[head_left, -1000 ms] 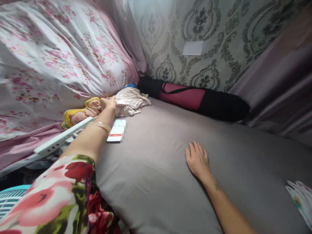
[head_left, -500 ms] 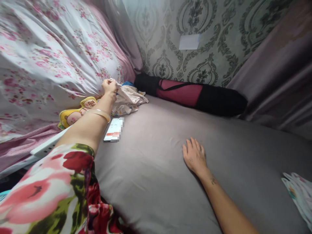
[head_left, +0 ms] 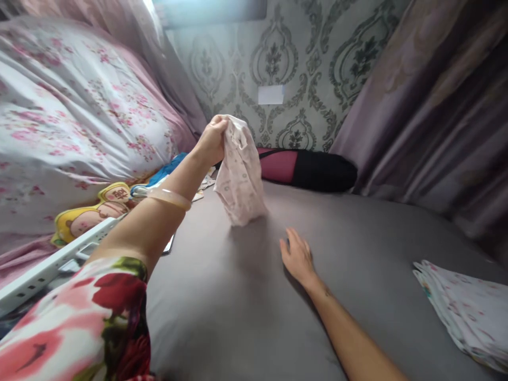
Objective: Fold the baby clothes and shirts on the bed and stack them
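The left hand (head_left: 212,138) is up in the middle of the frame, a bit above the bed (head_left: 246,296). Its grip is closed tight on the top edge of a small pale cloth (head_left: 241,177). The cloth hangs down from the fist in loose folds, and its bottom end just touches the bed.

The cloth looks very light and soft. It bends and droops with no shape of its own, so it will flop and swing when it is moved. It does not look slippery and it cannot break. A pinch at one edge or corner is enough to lift it, but two corners would hold it flat.

The right hand (head_left: 297,257) lies open and flat on the bed, just below and to the right of the cloth. It holds nothing.

At the lower right of the frame sits a pile of folded cloths (head_left: 464,309). At the left is a flowered blanket (head_left: 75,132).
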Demonstrator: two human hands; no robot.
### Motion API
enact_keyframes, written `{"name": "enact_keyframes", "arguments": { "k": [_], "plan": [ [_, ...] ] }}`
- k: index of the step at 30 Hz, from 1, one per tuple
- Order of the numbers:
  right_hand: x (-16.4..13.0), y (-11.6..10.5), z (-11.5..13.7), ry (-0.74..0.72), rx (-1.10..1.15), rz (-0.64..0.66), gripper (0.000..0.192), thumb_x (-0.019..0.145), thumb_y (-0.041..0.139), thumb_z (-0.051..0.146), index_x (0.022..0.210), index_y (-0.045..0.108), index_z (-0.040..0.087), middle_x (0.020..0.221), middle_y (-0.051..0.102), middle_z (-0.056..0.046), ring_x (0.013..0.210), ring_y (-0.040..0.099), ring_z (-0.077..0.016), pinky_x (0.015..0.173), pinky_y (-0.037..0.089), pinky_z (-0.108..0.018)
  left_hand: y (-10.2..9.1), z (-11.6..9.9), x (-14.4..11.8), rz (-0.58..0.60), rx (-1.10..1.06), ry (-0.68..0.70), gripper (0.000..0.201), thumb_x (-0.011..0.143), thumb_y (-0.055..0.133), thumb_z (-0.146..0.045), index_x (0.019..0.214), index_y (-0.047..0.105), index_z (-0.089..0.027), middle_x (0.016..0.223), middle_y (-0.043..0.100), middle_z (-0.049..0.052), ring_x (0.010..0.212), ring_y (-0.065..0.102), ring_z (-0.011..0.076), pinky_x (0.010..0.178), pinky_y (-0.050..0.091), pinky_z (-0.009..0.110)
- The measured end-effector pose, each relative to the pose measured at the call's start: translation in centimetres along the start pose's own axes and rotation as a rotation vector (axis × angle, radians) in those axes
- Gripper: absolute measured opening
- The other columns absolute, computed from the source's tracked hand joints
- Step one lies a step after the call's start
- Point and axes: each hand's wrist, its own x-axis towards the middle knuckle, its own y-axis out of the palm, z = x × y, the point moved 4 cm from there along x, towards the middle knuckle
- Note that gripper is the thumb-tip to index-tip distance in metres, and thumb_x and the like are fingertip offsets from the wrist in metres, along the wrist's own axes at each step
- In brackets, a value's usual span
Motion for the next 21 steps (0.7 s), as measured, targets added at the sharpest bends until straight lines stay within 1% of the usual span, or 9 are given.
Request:
{"name": "enact_keyframes", "arguments": {
  "k": [3, 5, 8, 11, 13, 16, 18, 19, 21],
  "plan": [
    [0.7, -4.1, 0.2, 0.083, 0.311, -0.281, 0.061, 0.100, 0.016, 0.050, 0.136, 0.049, 0.014, 0.136, 0.055, -0.018, 0.131, 0.048, -0.0264, 0.108, 0.039, -0.045, 4.0, -0.8, -2.5, 0.127, 0.038, -0.047, 0.012, 0.093, 0.058, -0.024, 0.088, 0.048, -0.018, 0.078, 0.052, -0.002, 0.085, 0.062, 0.0145, 0.079, 0.050, 0.027],
    [1.0, -6.9, 0.3, 0.063, 0.458, -0.416, 0.062, 0.099, 0.019, 0.057, 0.137, 0.046, 0.017, 0.136, 0.054, -0.017, 0.130, 0.048, -0.0261, 0.107, 0.039, -0.045, 6.5, -1.1, -4.6, 0.237, 0.073, -0.106, 0.013, 0.094, 0.057, -0.024, 0.087, 0.049, -0.016, 0.076, 0.048, -0.003, 0.082, 0.062, 0.0141, 0.078, 0.050, 0.028],
    [1.4, -9.6, 0.7, -0.032, 0.602, -0.457, 0.060, 0.095, 0.036, 0.061, 0.138, 0.044, 0.019, 0.133, 0.056, -0.015, 0.124, 0.053, -0.0248, 0.105, 0.041, -0.044, 9.8, -1.2, -7.9, 0.385, 0.112, -0.187, 0.017, 0.094, 0.059, -0.025, 0.083, 0.050, -0.015, 0.071, 0.044, -0.004, 0.071, 0.058, 0.0111, 0.072, 0.047, 0.025],
    [1.6, -10.5, 0.9, -0.056, 0.688, -0.459, 0.059, 0.085, 0.060, 0.060, 0.127, 0.054, 0.019, 0.116, 0.065, -0.011, 0.107, 0.061, -0.0225, 0.096, 0.047, -0.040, 12.0, -0.1, -10.4, 0.487, 0.104, -0.243, 0.022, 0.093, 0.060, -0.029, 0.080, 0.049, -0.016, 0.067, 0.044, -0.005, 0.060, 0.051, 0.0073, 0.063, 0.042, 0.020],
    [1.9, -10.6, 1.1, -0.023, 0.768, -0.403, 0.050, 0.080, 0.065, 0.058, 0.110, 0.062, 0.019, 0.102, 0.069, -0.008, 0.094, 0.064, -0.0207, 0.088, 0.050, -0.037, 12.5, 1.6, -11.4, 0.523, 0.085, -0.280, 0.027, 0.091, 0.063, -0.036, 0.079, 0.049, -0.016, 0.066, 0.045, -0.005, 0.057, 0.047, 0.0066, 0.058, 0.039, 0.019],
    [2.0, -11.8, 1.4, 0.069, 0.951, -0.306, 0.041, 0.076, 0.067, 0.058, 0.089, 0.064, 0.019, 0.084, 0.071, -0.005, 0.078, 0.064, -0.0182, 0.074, 0.052, -0.032, 11.9, 4.4, -12.2, 0.527, 0.080, -0.332, 0.039, 0.085, 0.066, -0.052, 0.080, 0.051, -0.017, 0.068, 0.047, -0.005, 0.058, 0.048, 0.0078, 0.056, 0.038, 0.020],
    [1.7, -13.5, 1.6, 0.139, 1.057, -0.254, 0.040, 0.071, 0.071, 0.055, 0.085, 0.063, 0.019, 0.076, 0.069, -0.002, 0.069, 0.063, -0.0169, 0.064, 0.051, -0.029, 11.2, 5.8, -12.8, 0.543, 0.086, -0.342, 0.045, 0.081, 0.067, -0.059, 0.082, 0.053, -0.016, 0.071, 0.051, -0.004, 0.062, 0.051, 0.0086, 0.057, 0.039, 0.020],
    [1.4, -14.5, 1.7, 0.169, 1.085, -0.221, 0.039, 0.069, 0.073, 0.053, 0.084, 0.063, 0.019, 0.073, 0.068, -0.001, 0.064, 0.062, -0.0162, 0.059, 0.049, -0.028, 10.9, 6.3, -13.3, 0.579, 0.089, -0.341, 0.047, 0.078, 0.069, -0.059, 0.084, 0.054, -0.016, 0.074, 0.053, -0.003, 0.065, 0.053, 0.0093, 0.058, 0.040, 0.020],
    [0.8, -16.3, 1.7, 0.216, 1.075, -0.171, 0.038, 0.067, 0.076, 0.051, 0.083, 0.064, 0.019, 0.067, 0.066, 0.001, 0.056, 0.058, -0.0147, 0.051, 0.045, -0.026, 10.6, 7.0, -14.6, 0.695, 0.092, -0.343, 0.050, 0.072, 0.076, -0.056, 0.095, 0.057, -0.016, 0.085, 0.059, 0.000, 0.076, 0.058, 0.0126, 0.064, 0.044, 0.021]
  ]
}}
